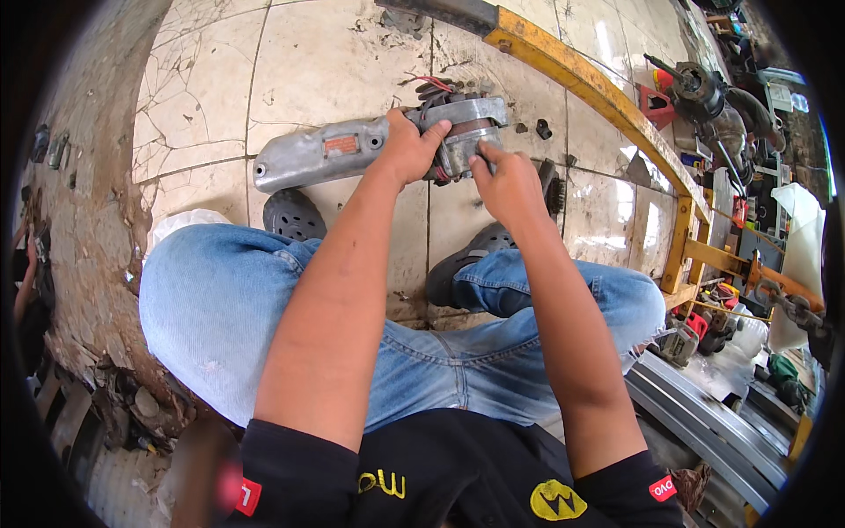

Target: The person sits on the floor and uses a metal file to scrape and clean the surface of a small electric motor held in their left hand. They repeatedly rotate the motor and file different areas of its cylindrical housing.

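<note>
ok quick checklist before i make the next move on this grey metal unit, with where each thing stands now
1. Left hand steadying the grey metal unit: ok, thumb on top of it.
2. Right hand on its round near end: ok.
3. Something small pinched in the right fingers: cannot tell, the hand hides it.
4. Gloves on: not ok, both hands are bare.
5. Red wires tucked away: not ok, they stick out.
6. Yellow frame clear of both hands: ok.

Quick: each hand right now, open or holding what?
Left hand: closed on the grey metal assembly.
Right hand: curled at its round end; whether it's gripping cannot be told.
</note>
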